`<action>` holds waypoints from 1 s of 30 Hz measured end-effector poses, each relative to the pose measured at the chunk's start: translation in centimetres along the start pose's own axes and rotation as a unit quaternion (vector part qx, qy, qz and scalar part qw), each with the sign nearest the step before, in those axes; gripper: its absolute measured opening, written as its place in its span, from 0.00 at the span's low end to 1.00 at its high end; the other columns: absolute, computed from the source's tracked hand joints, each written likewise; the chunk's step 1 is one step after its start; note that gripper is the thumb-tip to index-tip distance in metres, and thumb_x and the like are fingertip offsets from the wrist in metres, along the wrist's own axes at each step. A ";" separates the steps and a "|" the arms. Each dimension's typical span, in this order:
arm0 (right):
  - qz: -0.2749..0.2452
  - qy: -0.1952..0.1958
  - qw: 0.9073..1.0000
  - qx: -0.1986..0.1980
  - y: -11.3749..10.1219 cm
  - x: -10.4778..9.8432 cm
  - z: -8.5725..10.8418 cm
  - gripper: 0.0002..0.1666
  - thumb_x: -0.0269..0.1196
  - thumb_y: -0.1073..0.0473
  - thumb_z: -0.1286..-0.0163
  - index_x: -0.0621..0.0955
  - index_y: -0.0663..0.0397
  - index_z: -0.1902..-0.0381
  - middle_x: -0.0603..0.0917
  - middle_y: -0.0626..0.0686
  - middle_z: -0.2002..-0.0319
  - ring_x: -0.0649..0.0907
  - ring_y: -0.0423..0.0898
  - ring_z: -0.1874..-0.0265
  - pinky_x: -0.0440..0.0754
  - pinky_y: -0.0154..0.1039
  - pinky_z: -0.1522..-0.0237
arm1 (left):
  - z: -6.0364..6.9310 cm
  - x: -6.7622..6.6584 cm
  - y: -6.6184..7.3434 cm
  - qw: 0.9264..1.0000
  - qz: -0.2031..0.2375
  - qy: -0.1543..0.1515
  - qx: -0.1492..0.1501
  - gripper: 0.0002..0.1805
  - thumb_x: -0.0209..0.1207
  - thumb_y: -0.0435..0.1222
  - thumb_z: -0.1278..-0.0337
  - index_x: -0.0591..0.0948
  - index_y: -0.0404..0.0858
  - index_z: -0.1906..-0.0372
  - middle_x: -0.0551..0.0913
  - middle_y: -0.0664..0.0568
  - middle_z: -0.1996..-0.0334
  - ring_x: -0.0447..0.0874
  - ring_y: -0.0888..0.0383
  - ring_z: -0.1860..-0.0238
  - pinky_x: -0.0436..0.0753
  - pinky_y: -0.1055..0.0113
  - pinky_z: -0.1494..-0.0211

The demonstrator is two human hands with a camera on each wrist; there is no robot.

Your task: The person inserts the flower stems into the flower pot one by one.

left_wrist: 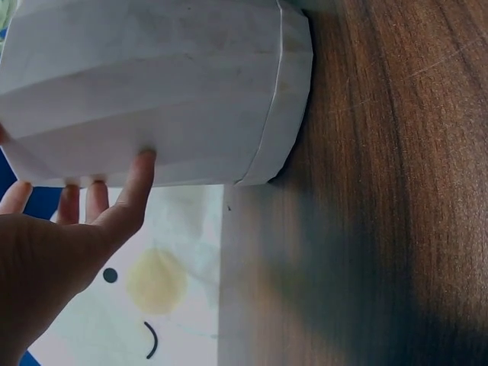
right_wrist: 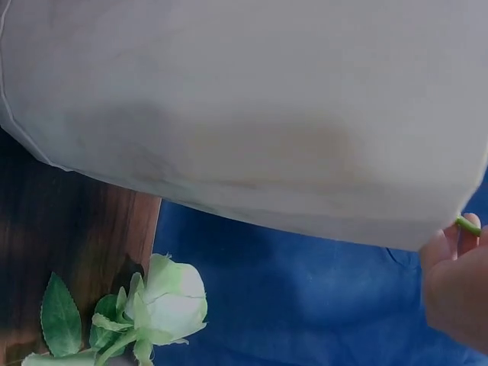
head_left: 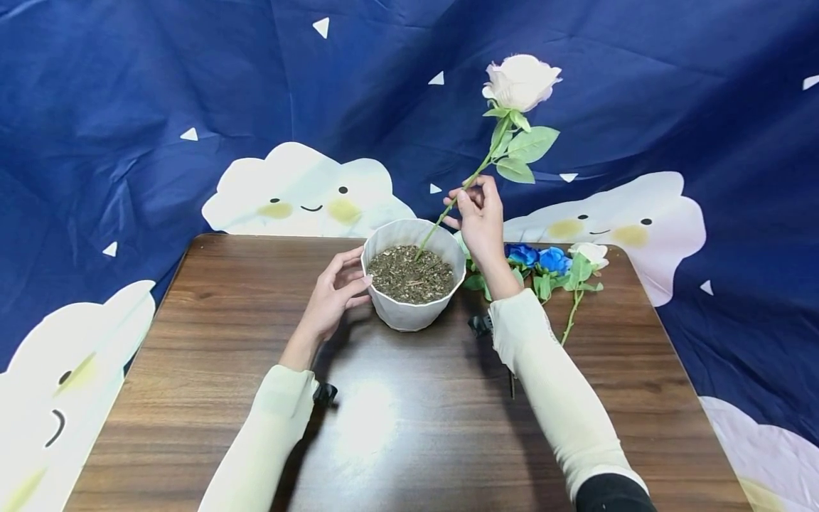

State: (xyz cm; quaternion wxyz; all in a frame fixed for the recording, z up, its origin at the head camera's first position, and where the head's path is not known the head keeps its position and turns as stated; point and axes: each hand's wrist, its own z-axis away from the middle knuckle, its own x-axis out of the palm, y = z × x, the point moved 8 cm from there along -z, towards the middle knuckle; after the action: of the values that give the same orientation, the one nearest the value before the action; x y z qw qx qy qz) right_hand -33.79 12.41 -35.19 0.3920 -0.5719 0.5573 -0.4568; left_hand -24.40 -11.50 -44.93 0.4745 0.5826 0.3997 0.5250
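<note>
A white faceted flowerpot (head_left: 412, 316) filled with dark soil (head_left: 406, 277) stands near the table's far edge. My left hand (head_left: 328, 295) touches the pot's left side with its fingertips; in the left wrist view the fingers (left_wrist: 137, 183) lie against the pot wall (left_wrist: 152, 91). My right hand (head_left: 480, 217) pinches the green stem of a pale pink-white rose (head_left: 521, 84) above the pot's right rim. The rose leans up to the right, and its stem's lower end meets the soil. In the right wrist view the right hand (right_wrist: 461, 282) is partly cut off beside the pot (right_wrist: 252, 137).
Right of the pot lie blue roses (head_left: 553, 261) and a white rose (head_left: 590, 253) with leaves and stems, partly behind my right forearm. The brown wooden table (head_left: 224, 341) ends at a dark blue cloth (head_left: 256, 78) printed with clouds.
</note>
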 end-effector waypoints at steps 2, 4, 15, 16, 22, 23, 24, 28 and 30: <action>0.006 -0.008 1.000 -0.005 0.0 0.3 -0.1 0.07 0.51 0.68 0.21 0.70 0.62 0.48 0.79 0.68 0.54 0.84 0.49 0.57 0.89 0.45 0.61 | 0.0 0.0 0.0 1.000 -0.001 0.001 0.000 0.32 0.60 0.28 0.35 0.69 0.40 0.27 0.68 0.38 0.33 0.74 0.44 0.39 0.83 0.45 0.45; 0.013 -0.015 1.000 -0.003 0.2 0.6 -0.2 0.05 0.51 0.67 0.21 0.71 0.57 0.51 0.78 0.69 0.53 0.84 0.49 0.57 0.89 0.45 0.61 | 0.0 -0.1 0.0 1.000 -0.001 0.000 0.000 0.32 0.60 0.28 0.35 0.69 0.40 0.27 0.68 0.37 0.32 0.74 0.45 0.40 0.83 0.45 0.45; 0.037 -0.090 0.995 0.019 1.5 2.8 -0.2 0.08 0.50 0.67 0.20 0.69 0.63 0.46 0.79 0.71 0.52 0.85 0.53 0.55 0.88 0.45 0.61 | -0.1 -0.1 -0.1 1.000 0.002 0.004 -0.001 0.32 0.60 0.27 0.36 0.68 0.39 0.27 0.68 0.38 0.33 0.76 0.50 0.43 0.82 0.44 0.45; 0.035 -0.095 0.995 0.021 1.6 2.9 -0.2 0.10 0.50 0.66 0.20 0.69 0.65 0.45 0.80 0.70 0.53 0.85 0.51 0.56 0.88 0.45 0.61 | -0.1 -0.1 -0.1 1.000 0.002 0.004 -0.001 0.32 0.60 0.27 0.35 0.68 0.39 0.27 0.68 0.38 0.33 0.76 0.51 0.43 0.83 0.44 0.45; 0.016 -0.118 0.991 0.054 2.1 3.5 0.0 0.15 0.50 0.64 0.19 0.69 0.69 0.41 0.81 0.66 0.54 0.85 0.48 0.56 0.88 0.39 0.64 | 0.1 0.1 -0.2 1.000 0.004 0.002 -0.004 0.32 0.59 0.26 0.35 0.67 0.38 0.26 0.68 0.36 0.33 0.75 0.47 0.42 0.83 0.44 0.45; 0.014 -0.120 0.991 0.059 2.1 3.6 0.1 0.15 0.50 0.64 0.19 0.70 0.68 0.41 0.82 0.65 0.53 0.85 0.47 0.56 0.87 0.38 0.64 | 0.1 0.1 -0.2 1.000 0.005 0.001 -0.004 0.33 0.59 0.26 0.35 0.67 0.38 0.26 0.68 0.36 0.33 0.75 0.46 0.41 0.83 0.45 0.45; 0.012 -0.122 0.990 0.065 2.2 3.6 0.1 0.14 0.50 0.64 0.19 0.71 0.67 0.42 0.82 0.65 0.53 0.85 0.47 0.56 0.87 0.38 0.64 | 0.1 0.1 -0.2 1.000 0.007 0.001 -0.004 0.33 0.59 0.26 0.35 0.67 0.38 0.26 0.68 0.36 0.33 0.74 0.45 0.41 0.83 0.45 0.45; 0.012 -0.129 0.989 0.075 2.3 3.9 0.0 0.12 0.50 0.62 0.18 0.72 0.62 0.44 0.82 0.67 0.51 0.85 0.45 0.57 0.87 0.38 0.63 | 0.1 0.2 0.0 1.000 0.009 0.001 -0.001 0.33 0.59 0.27 0.36 0.67 0.38 0.26 0.68 0.37 0.33 0.73 0.42 0.39 0.83 0.46 0.46; 0.013 -0.134 0.988 0.076 2.4 4.1 -0.1 0.12 0.49 0.62 0.18 0.72 0.62 0.45 0.82 0.68 0.51 0.85 0.44 0.57 0.87 0.38 0.63 | 0.1 0.2 0.1 1.000 0.009 0.001 0.000 0.33 0.60 0.27 0.36 0.67 0.38 0.26 0.68 0.37 0.33 0.73 0.42 0.39 0.83 0.45 0.45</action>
State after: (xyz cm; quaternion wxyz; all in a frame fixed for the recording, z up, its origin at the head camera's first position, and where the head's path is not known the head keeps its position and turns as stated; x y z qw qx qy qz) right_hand -34.73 8.16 -37.09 0.5116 -0.5892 0.4708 -0.4117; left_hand -24.29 -11.37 -44.80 0.4694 0.5854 0.3951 0.5299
